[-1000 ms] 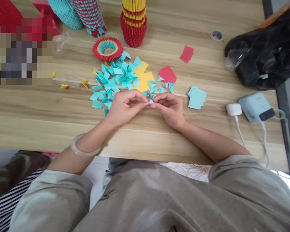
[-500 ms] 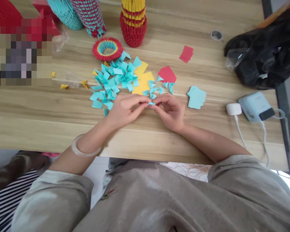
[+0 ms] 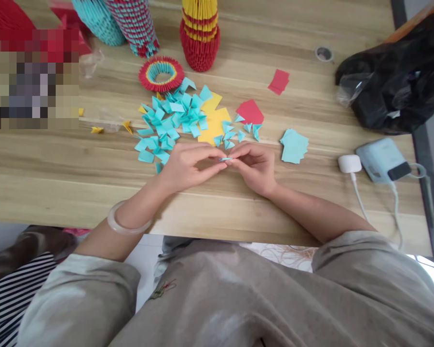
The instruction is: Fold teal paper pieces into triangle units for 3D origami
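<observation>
At the left of the work on the counter (image 3: 75, 193), a loose heap of blue folded papers (image 3: 166, 126) lies just below a red ring (image 3: 143, 74). The left hand (image 3: 183, 166) comes in beside the heap's lower right side, its thumb and forefinger nearly meeting at the tips on a small blue paper (image 3: 225, 159). That paper is held above the counter between the two hands, seen almost edge-on. The step in hand looks like folding or creasing it; the next move seems to call for a firm, even press with the edges kept lined up. Just beyond it sit several small blue triangles (image 3: 241, 135), with yellow sheets (image 3: 217, 124) behind. To its right, the right hand (image 3: 256, 168) closes its fingertips on the paper's other end, the remaining fingers curled. How hard either hand's fingers squeeze, I cannot tell. Farther right, apart from both hands, lies a stack of blue sheets (image 3: 294, 146).
</observation>
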Motion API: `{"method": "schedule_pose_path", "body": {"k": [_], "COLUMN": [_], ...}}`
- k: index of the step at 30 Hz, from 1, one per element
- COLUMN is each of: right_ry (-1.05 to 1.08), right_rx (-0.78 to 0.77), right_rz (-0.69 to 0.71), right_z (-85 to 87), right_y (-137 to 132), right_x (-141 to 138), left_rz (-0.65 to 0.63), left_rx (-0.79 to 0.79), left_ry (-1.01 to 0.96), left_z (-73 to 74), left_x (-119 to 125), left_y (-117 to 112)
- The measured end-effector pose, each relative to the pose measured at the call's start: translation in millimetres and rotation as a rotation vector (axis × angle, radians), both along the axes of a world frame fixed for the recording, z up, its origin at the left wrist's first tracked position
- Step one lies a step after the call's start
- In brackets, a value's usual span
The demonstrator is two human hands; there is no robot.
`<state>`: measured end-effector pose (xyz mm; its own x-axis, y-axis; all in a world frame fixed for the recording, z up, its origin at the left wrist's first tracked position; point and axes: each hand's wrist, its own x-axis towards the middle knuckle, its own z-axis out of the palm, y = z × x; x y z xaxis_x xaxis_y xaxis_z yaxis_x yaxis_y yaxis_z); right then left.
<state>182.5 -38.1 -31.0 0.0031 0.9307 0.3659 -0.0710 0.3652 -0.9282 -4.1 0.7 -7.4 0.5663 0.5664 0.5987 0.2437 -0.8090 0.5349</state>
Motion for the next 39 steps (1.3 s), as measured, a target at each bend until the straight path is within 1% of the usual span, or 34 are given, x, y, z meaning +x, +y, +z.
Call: {"method": "schedule_pose_path", "body": {"k": [2,6,8,10,13,15,16,18,20,22,26,29,31,33,34,36,37,39], "right_ry": [0.002,-0.011,-0.027,-0.074,-0.207,-0.282,-0.304,-0.314,-0.284,-0.248,-0.160,-0.067,-0.022,0.031,0.059,0.101,0.116,0.160], "right_rx": [-0.025,-0.087,-0.078,-0.010,0.216,0.313,0.309,0.222,0.132,0.085,0.005,-0.064,-0.123,-0.207,-0.248,-0.305,-0.319,-0.330], "right_rz": [0.000,0.028,0.040,0.021,-0.070,-0.125,-0.135,-0.124,-0.090,-0.044,0.052,0.126,0.117,0.044,0.003,-0.046,-0.046,0.006], "right_z": [0.2,0.6,-0.2,-1.5,-2.7,-2.5,-2.2,-1.5,-1.5,-2.4,-3.5,-1.4,0.3,1.3,1.4,1.1,0.8,0.2], "right_y": [2,4,4,2,0,-1,-1,0,1,2,4,6,6,6,6,7,7,7], "right_x": [0,2,3,3,4,5,5,5,4,4,4,3,3,2,2,1,1,-1], "left_rz": [-0.006,0.069,0.066,0.026,-0.014,-0.021,-0.024,-0.023,-0.011,-0.008,-0.029,-0.024,0.020,0.116,0.181,0.319,0.387,0.497], "left_rx": [0.011,-0.012,-0.021,-0.030,-0.071,-0.073,-0.059,-0.019,0.007,0.009,-0.048,-0.153,-0.235,-0.276,-0.269,-0.197,-0.149,-0.045], "left_ry": [0.003,0.042,0.032,0.023,0.039,0.047,0.045,0.036,0.031,0.050,0.077,0.031,0.008,-0.005,-0.006,0.013,0.047,0.138], "left_z": [-0.4,-0.3,0.3,1.1,1.8,1.4,0.9,-0.6,-2.1,-2.8,-0.6,2.6,4.0,3.8,2.9,-0.7,-3.4,-10.2], "left_x": [0,-1,-1,-1,0,1,1,1,1,0,-3,-2,-1,-2,-3,-9,-12,-21], "left_y": [0,1,1,1,-1,-1,-1,-1,0,1,2,2,2,4,6,13,18,26]}}
